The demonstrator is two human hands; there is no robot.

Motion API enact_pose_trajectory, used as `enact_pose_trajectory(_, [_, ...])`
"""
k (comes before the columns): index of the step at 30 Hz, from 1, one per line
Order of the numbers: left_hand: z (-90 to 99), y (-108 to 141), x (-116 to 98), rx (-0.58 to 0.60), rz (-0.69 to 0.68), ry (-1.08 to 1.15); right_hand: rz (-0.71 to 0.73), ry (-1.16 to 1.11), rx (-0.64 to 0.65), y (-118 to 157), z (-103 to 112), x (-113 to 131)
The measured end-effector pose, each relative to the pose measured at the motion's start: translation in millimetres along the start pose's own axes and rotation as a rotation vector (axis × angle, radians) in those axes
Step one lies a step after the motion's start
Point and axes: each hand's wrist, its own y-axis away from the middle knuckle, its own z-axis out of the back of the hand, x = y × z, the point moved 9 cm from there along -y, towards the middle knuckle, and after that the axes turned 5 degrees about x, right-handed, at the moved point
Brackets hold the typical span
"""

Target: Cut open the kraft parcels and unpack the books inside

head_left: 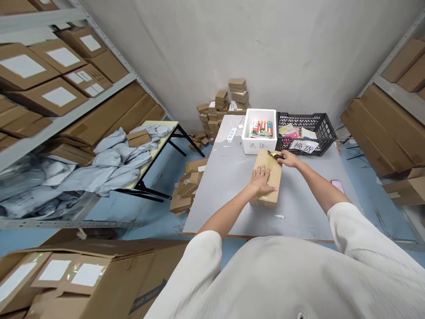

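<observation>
A taped cardboard box (274,182) lies lengthwise on the grey table (226,195). My left hand (261,180) rests flat on its top with the fingers spread. In my right hand (288,158) is a black and yellow box cutter (275,155), its tip over the far end of the box top, near the tape seam. Whether the blade touches the cardboard I cannot tell. Just beyond the box stand a white foam box (259,144) with books in it and a black plastic crate (327,133), also with books, bearing a handwritten paper sign.
A power strip (231,134) lies left of the foam box; a phone (338,186) is at the table's right. Small cartons (237,95) pile against the wall. Grey mailing bags (116,155) cover a side table. Shelves of cartons flank both sides, and a large open carton (139,270) stands front left.
</observation>
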Motion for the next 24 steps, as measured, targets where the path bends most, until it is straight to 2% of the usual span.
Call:
enact_pose_trajectory(5, [-3.4,1,-11,-0.018,0.054,-0.057,-0.044,-0.006,-0.037,18,1,-12])
enact_pose_trajectory(9, [-2.7,-7,-14,0.044,0.008,-0.133,-0.103,-0.021,-0.058,46,1,-25])
enact_pose_trajectory(15, [7.8,-7,7,0.116,-0.16,-0.202,-0.082,-0.132,-0.051,92,-6,-34])
enact_pose_trajectory(19, [9.1,-5,23,0.148,-0.196,-0.258,-0.048,-0.211,0.014,105,-11,-26])
enact_pose_trajectory(24, [11.7,-1,39,0.132,-0.259,-0.254,-0.013,-0.389,0.142,116,-16,-17])
